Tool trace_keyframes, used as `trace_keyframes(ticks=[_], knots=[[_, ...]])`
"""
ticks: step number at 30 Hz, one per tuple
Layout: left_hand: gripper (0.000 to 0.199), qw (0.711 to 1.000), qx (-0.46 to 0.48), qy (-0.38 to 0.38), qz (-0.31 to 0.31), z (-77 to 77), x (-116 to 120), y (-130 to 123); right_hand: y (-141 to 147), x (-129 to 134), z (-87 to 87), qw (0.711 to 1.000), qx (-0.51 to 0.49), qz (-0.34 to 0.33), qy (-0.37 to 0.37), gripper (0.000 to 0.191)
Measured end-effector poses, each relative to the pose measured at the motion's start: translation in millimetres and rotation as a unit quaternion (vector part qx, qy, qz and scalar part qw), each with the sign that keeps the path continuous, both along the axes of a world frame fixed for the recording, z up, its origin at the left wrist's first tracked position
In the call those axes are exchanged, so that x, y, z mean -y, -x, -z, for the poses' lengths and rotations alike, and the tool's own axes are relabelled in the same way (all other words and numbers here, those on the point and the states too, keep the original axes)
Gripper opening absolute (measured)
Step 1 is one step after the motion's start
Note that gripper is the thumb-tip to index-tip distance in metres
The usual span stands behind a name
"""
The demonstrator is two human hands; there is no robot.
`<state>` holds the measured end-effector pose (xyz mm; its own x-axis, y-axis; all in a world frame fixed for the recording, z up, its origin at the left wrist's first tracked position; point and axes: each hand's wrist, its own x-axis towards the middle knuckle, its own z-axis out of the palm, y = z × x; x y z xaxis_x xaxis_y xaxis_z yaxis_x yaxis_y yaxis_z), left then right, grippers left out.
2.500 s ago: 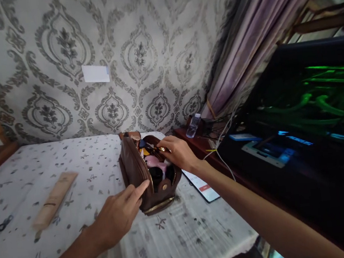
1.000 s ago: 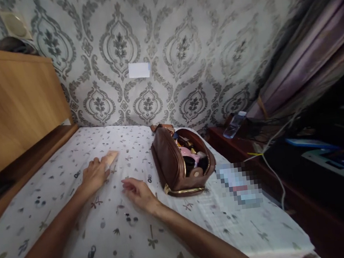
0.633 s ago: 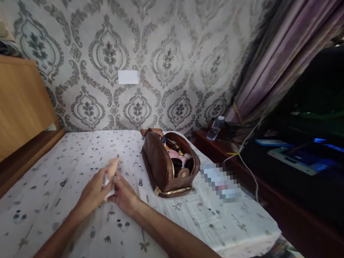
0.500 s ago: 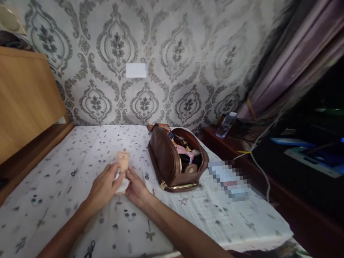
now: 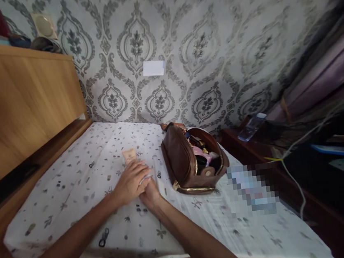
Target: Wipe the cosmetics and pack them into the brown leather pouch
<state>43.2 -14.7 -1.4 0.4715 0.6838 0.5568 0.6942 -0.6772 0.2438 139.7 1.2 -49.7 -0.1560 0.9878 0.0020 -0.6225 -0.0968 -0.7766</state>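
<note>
My left hand (image 5: 131,182) lies across my right hand (image 5: 150,192), its fingers stretched out. The fingers of my right hand are mostly hidden beneath it. Just beyond my left fingers is a peach-coloured tube (image 5: 129,155); its lower part is covered, and I cannot tell whether anything touches it. To the right of both hands, a brown leather bag (image 5: 178,157) stands open, with a pink item (image 5: 201,152) and other small things inside.
A patterned white cloth (image 5: 82,189) covers the surface. Right of the bag lies a blurred-out item (image 5: 253,190). Farther right are a clear bottle (image 5: 251,127) and a white cable (image 5: 296,187). A wooden cabinet (image 5: 25,96) stands left, and a papered wall is behind.
My left hand has moved over my right hand, and the tube no longer shows between my fingers but beyond them. The view has shifted left, so the bag appears farther right.
</note>
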Motion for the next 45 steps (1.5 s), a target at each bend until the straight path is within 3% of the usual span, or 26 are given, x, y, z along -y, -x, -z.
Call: trace_keyframes(ticks=[3, 6, 10, 14, 21, 25, 30, 34, 38, 41, 45], knots=[[0.036, 0.995, 0.016, 0.031, -0.095, -9.6, -23.8, 19.6, -2.7, 1.9, -9.8, 0.995, 0.026, -0.080, 0.058, 0.023], [0.036, 0.975, 0.093, 0.091, -0.180, -19.8, -47.3, 43.4, -4.9, 7.3, -18.8, 0.987, 0.074, -0.130, 0.062, 0.048], [0.033, 0.937, 0.194, 0.196, -0.217, -21.2, -66.5, 64.7, -7.8, 15.2, -26.4, 0.975, 0.149, -0.166, 0.016, 0.064], [0.033, 0.916, 0.239, 0.209, -0.245, -13.6, -75.2, 75.3, -11.5, 15.8, -29.8, 0.956, 0.209, -0.208, -0.011, 0.074], [0.057, 0.883, 0.308, 0.228, -0.273, -1.4, -80.8, 83.1, -14.3, 8.7, -25.3, 0.954, 0.235, -0.176, -0.051, 0.050], [0.052, 0.894, 0.302, 0.214, -0.254, 1.1, -73.2, 75.4, -11.8, 6.5, -23.2, 0.976, 0.161, -0.149, -0.001, 0.049], [0.041, 0.960, 0.161, 0.083, -0.213, 14.4, -61.1, 48.6, -5.1, -1.1, -15.1, 0.992, 0.035, -0.099, 0.072, 0.047], [0.045, 0.980, 0.101, 0.055, -0.161, 26.5, -44.9, 13.6, -5.3, -11.7, -11.4, 0.992, -0.045, -0.052, 0.106, 0.037], [0.048, 0.993, 0.067, 0.023, -0.095, 23.9, -22.5, -10.9, -8.7, -16.3, -15.3, 0.990, -0.054, -0.061, 0.118, 0.023], [0.048, 0.998, 0.039, 0.020, -0.053, 19.3, -14.0, -15.0, -10.0, -14.5, -18.4, 0.990, -0.034, -0.064, 0.123, 0.027], [0.048, 0.995, 0.061, 0.018, -0.077, 14.2, -19.4, -5.4, -10.8, -7.6, -22.9, 0.994, -0.004, -0.057, 0.095, 0.029]])
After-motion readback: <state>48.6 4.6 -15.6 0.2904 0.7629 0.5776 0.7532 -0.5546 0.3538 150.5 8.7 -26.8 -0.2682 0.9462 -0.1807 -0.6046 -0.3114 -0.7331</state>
